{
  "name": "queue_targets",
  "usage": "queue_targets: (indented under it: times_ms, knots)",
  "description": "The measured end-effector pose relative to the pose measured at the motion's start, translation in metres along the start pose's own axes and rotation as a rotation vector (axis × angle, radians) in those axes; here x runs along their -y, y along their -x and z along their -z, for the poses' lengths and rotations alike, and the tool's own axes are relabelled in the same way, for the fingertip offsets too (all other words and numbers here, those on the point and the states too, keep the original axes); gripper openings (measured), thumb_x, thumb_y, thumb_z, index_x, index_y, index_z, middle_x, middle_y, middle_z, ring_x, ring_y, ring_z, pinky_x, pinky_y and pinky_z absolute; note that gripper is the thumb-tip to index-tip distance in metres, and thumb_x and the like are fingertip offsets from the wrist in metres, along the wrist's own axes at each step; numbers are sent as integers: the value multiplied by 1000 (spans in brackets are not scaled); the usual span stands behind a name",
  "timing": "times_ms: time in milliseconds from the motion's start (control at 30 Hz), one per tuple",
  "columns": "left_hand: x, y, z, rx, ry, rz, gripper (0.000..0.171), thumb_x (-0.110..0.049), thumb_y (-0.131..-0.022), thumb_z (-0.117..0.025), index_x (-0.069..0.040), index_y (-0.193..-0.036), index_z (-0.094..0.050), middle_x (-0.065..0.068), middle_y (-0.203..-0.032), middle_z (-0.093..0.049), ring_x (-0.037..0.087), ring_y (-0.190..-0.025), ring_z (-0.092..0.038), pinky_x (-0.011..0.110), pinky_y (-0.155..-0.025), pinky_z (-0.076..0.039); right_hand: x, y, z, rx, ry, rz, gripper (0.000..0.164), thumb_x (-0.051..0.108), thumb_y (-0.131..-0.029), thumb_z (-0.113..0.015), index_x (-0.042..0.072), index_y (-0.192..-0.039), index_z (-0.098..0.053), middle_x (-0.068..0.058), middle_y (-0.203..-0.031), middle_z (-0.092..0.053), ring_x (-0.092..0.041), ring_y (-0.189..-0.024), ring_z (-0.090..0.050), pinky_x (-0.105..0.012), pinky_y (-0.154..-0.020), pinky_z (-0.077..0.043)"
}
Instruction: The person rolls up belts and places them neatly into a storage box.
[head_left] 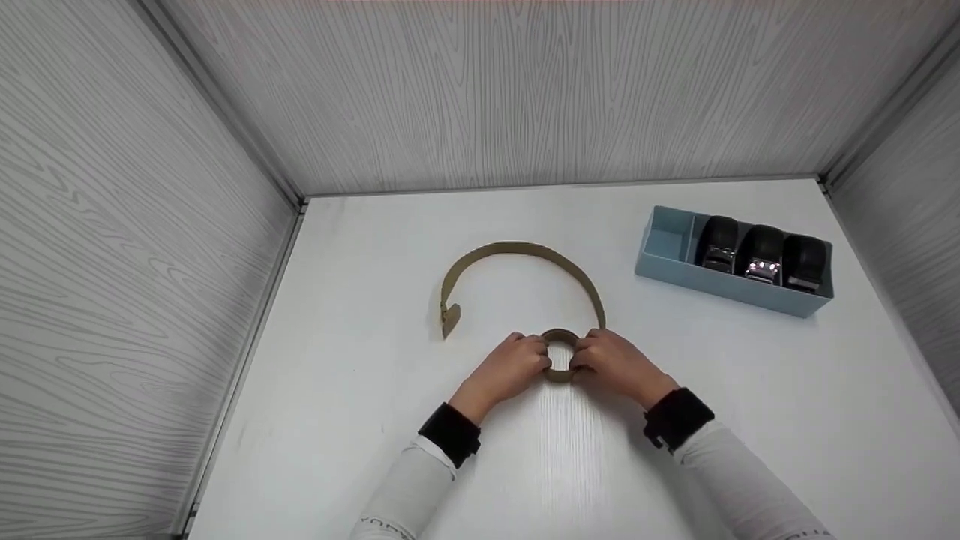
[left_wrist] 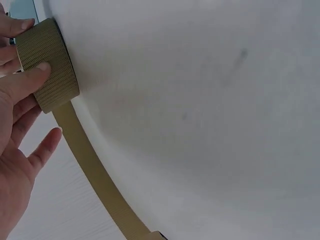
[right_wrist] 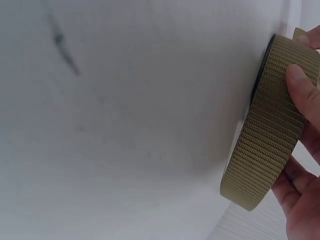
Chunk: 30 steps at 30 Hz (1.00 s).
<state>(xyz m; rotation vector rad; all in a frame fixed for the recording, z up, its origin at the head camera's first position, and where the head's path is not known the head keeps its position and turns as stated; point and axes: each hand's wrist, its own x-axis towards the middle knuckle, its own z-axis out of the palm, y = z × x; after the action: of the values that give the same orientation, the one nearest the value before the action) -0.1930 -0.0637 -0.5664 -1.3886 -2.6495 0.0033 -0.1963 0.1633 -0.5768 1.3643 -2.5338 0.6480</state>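
A khaki woven webbing belt (head_left: 517, 247) stands on edge on the white table. One part of it is rolled into a round coil (head_left: 559, 376) with an open middle, and the rest curves away in a wide arc. The belt's free end (head_left: 450, 319) is bent over at the left. My left hand (head_left: 510, 367) pinches the coil's left side, its thumb on the outer face of the webbing (left_wrist: 55, 75). From the other side, my right hand (head_left: 619, 364) pinches the coil, thumb pressed on the ribbed webbing (right_wrist: 270, 120). Some fingertips are hidden behind the coil.
A light blue divided box (head_left: 735, 289) stands at the back right. Several compartments hold rolled black belts (head_left: 763, 251) with shiny buckles; its left compartment (head_left: 666, 236) holds nothing. Grey wood-grain panels (head_left: 510, 97) enclose the table at the back and both sides.
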Motion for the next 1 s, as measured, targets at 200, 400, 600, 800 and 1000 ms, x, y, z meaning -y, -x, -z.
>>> queue_targets:
  times_ms: [200, 400, 600, 800, 1000]
  knots:
    - [-11, -3, 0, -7, -15, 2, 12, -21, -90, -66, -21, -83, -75, -8, -85, -67, 12, -83, -61, 31, -72, -44, 3, 1, -3, 0, 25, 5, 11, 16, -70, -82, 14, -78, -75, 3, -76, -63, -17, -68, -55, -32, -62, -44]
    - [-13, -4, -2, -15, 63, 8, 8, -24, -85, -73, -20, -79, -76, -7, -78, -66, 9, -72, -60, 30, -64, -44, 2, 6, -3, 29, -42, -48, 13, 10, -75, -81, 14, -86, -76, -2, -98, -65, -16, -69, -59, -32, -60, -47]
    - [-6, -4, -5, -54, 104, -13, 8, -24, -83, -75, -20, -77, -77, -6, -74, -66, 8, -66, -58, 29, -61, -46, -4, 8, 0, -12, -36, 1, 18, 4, -75, -81, 12, -91, -77, -9, -113, -62, -19, -75, -60, -33, -63, -49]
    - [1, -2, -7, -71, 76, -32, 10, -32, -80, -74, -22, -79, -77, -9, -80, -68, 9, -75, -60, 29, -69, -46, -6, 6, -2, -46, -37, 45, 15, 1, -75, -80, 8, -88, -76, -8, -103, -65, -24, -89, -61, -35, -74, -50]
    - [10, 2, -7, -63, 45, -53, 9, -25, -87, -69, -23, -84, -77, -8, -95, -66, 11, -97, -59, 35, -91, -44, 0, 4, -5, -7, -48, -23, 10, 11, -75, -80, 12, -85, -78, 1, -85, -64, -18, -80, -55, -31, -69, -48]
